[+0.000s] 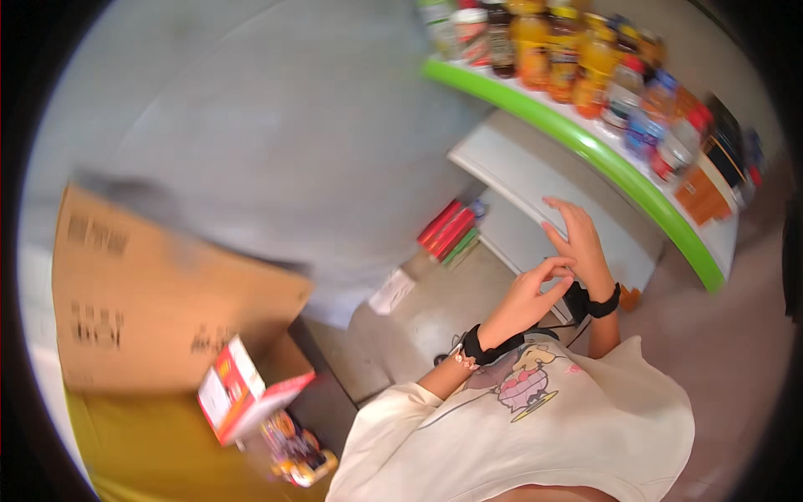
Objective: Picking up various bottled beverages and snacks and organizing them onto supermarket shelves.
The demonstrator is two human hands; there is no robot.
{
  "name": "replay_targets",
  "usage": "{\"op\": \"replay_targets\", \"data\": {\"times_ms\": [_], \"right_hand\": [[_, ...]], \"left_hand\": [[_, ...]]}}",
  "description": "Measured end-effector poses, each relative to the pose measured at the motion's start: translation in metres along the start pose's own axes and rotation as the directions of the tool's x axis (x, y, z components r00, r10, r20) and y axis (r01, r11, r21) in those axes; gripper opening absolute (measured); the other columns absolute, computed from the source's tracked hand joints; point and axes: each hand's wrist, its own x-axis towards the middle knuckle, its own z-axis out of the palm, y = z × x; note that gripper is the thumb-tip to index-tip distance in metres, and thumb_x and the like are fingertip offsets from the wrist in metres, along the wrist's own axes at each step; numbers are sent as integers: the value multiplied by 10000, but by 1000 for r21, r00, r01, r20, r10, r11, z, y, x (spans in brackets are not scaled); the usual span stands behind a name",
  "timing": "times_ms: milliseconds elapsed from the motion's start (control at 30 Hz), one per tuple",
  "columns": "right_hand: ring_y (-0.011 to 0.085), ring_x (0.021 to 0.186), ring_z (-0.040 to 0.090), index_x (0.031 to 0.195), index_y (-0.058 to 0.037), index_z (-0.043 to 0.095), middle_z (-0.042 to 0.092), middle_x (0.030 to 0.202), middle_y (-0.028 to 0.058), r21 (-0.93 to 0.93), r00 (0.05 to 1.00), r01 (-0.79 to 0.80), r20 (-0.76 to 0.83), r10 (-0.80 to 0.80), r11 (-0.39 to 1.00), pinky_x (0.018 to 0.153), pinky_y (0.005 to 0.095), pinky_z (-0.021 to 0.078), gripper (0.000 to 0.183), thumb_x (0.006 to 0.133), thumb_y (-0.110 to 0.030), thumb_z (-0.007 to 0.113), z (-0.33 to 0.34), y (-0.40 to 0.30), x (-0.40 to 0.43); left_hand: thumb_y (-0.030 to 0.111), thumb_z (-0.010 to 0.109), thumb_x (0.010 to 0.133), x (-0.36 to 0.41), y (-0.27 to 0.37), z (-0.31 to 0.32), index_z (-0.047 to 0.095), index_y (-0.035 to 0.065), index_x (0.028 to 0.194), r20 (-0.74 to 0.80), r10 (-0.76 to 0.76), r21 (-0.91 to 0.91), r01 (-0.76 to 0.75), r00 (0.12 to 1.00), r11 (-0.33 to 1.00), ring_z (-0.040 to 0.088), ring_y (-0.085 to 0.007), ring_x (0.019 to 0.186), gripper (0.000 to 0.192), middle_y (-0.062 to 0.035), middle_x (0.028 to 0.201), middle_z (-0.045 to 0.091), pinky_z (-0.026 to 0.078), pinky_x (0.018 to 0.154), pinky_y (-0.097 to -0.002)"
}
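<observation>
My left hand [530,295] is raised before my body, its thumb and fingers apart, and it holds nothing. Beyond it, my right hand [578,246] is held up with its fingers spread and nothing in them. In the picture the two hands overlap slightly at the left fingertips; whether they touch I cannot tell. Each wrist wears a black band. Behind the hands is a white lower shelf [533,169] of a display counter. Bottled drinks [561,59] stand in a row on the counter's upper surface, some with orange or dark contents, others clear.
A bright green edge [590,147] borders the curved counter. Red and green boxes [448,229] lie below it. At the left are a large cardboard box [163,288], an opened red and white carton [251,395] and packaged goods [295,448] beside a yellow surface [144,439].
</observation>
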Motion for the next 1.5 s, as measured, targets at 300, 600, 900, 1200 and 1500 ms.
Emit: {"op": "replay_targets", "data": {"times_ms": [300,600,900,1200,1500], "right_hand": [[389,942,569,1127,-48,559,622,1017,190,222,761,290,537,-365,931,807,432,446,354,808,-167,656,134,-102,-21],[363,1007,559,1181,-82,544,611,1058,163,427,378,469,695,-612,773,828,437,446,406,783,-106,618,271,-212,-66],[363,953,582,1147,-46,556,626,1018,188,693,2,432,638,-770,576,824,425,452,373,806,-181,623,330,-326,-141],[338,916,587,1142,-81,561,627,981,159,817,-307,414,541,-783,402,805,407,447,375,810,-247,617,365,-366,-213],[344,1005,576,1172,-77,533,615,1080,168,917,-536,311,387,-750,251,825,421,463,414,826,-286,626,412,-444,-287]], "left_hand": [[152,539,928,-133,-68,-83,559,23,1100,-487,-12,-49,-13,873,999,586,-137,977,215,-52,1010,615,443,889,-274],[148,538,929,-285,-105,-133,543,25,1131,-892,49,34,-40,449,999,573,-127,981,237,-58,1038,610,444,880,-267],[141,540,930,-416,-119,-120,561,37,1133,-986,-163,-162,21,30,987,584,-106,943,229,-62,1027,623,454,838,-255],[134,558,918,-477,-149,-75,566,8,1140,-925,-190,-163,-106,-330,981,597,-146,988,256,-89,1041,648,458,859,-282],[156,592,890,-554,-179,-70,516,17,1210,-732,-178,-235,-2,-658,972,587,-177,1001,357,-122,1167,576,474,812,-292]]}}
